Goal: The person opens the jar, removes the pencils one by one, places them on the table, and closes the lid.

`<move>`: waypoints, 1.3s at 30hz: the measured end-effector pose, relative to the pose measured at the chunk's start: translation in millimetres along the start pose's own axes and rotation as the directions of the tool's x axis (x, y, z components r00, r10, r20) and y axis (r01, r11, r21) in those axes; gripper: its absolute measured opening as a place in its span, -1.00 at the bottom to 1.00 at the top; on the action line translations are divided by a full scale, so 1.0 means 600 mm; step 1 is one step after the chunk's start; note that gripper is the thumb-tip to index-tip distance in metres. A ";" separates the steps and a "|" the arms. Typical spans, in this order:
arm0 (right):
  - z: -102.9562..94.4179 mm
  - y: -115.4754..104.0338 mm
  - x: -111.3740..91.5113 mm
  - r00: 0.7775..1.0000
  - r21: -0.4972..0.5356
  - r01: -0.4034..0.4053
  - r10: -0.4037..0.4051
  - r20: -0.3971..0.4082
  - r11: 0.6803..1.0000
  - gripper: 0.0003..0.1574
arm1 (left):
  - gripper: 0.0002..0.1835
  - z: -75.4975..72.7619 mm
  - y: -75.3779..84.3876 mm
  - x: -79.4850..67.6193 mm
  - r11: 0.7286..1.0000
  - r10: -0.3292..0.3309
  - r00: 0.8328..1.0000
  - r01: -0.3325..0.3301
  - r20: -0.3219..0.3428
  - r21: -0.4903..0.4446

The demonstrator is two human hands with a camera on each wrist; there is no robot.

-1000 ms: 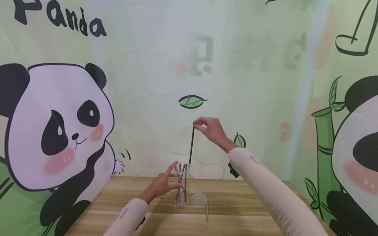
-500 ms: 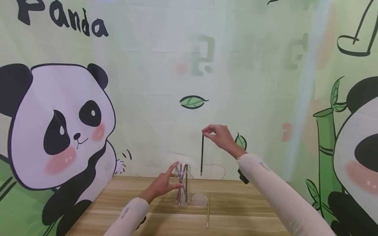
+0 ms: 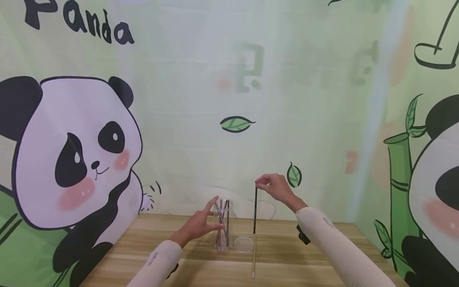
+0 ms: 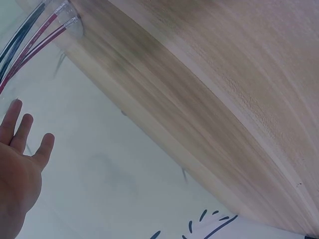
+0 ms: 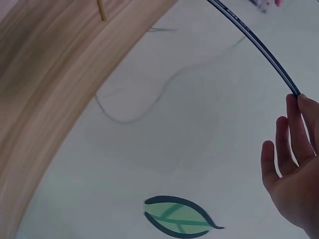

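Observation:
In the head view my right hand (image 3: pixel 277 187) pinches the top end of a black pencil (image 3: pixel 255 209), which hangs upright with its lower end overlapping the far end of a yellow pencil (image 3: pixel 254 259). That yellow pencil lies on the wooden table. My left hand (image 3: pixel 196 225) holds a clear plastic jar (image 3: pixel 230 215) from its left, thumb across the front and index finger up by the rim. Several dark and red pencils (image 4: pixel 37 40) lean inside the jar, eraser ends down. The left wrist view shows three of my left fingers (image 4: pixel 22 132) spread beside it.
A clear round lid (image 3: pixel 244 244) lies flat between the jar and the yellow pencil. The wooden table (image 3: pixel 297 255) ends at a green cloth backdrop (image 3: pixel 186 119) printed with pandas, leaves and bamboo.
My right hand has drawn the black pencil out of the jar, then moved it right and lowered it over the yellow pencil. The left hand has stayed at the jar.

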State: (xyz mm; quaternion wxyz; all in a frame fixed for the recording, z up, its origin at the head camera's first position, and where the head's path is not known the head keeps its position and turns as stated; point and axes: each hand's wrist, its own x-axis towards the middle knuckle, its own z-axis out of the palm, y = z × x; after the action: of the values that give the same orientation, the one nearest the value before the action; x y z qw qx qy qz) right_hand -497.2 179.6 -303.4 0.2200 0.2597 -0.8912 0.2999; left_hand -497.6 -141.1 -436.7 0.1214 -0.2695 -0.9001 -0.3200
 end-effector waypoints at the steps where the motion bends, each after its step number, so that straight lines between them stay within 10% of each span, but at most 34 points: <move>1: 0.004 0.004 -0.003 1.000 0.004 -0.004 0.004 0.007 1.000 -0.80 | 0.12 -0.001 0.000 -0.001 1.000 0.000 1.000 0.000 -0.002 0.001; 39: 0.193 0.153 -0.143 0.986 0.136 -0.167 0.169 -0.008 0.977 -0.90 | 0.09 -0.005 -0.004 -0.002 1.000 -0.003 1.000 0.003 0.017 -0.018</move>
State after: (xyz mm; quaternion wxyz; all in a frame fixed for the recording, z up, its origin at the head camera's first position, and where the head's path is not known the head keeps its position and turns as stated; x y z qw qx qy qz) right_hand -513.2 195.7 -472.6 0.1848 0.1947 -0.8855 0.3793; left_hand -497.9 -144.9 -436.1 0.1109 -0.2718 -0.8987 -0.3259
